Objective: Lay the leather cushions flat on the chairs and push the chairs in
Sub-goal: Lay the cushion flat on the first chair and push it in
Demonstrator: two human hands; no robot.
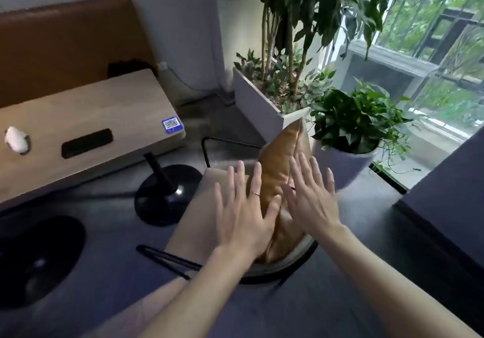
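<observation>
Pale wooden desk (86, 112) near window planters. Tan leather cushion (281, 170) upright on beige chair (193, 222); left hand (243, 212) and right hand (311, 201) flat, grip open, fingers spread.

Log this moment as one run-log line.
cushion: upright on chair | left hand: open, on cushion | right hand: open, on cushion | chair: not pushed in

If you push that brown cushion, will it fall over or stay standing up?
The leather cushion stands on edge on the chair, so it would probably tip flat easily. It looks puffy and creased, so likely soft, not stiff. Its shiny surface may feel slippery.
</observation>
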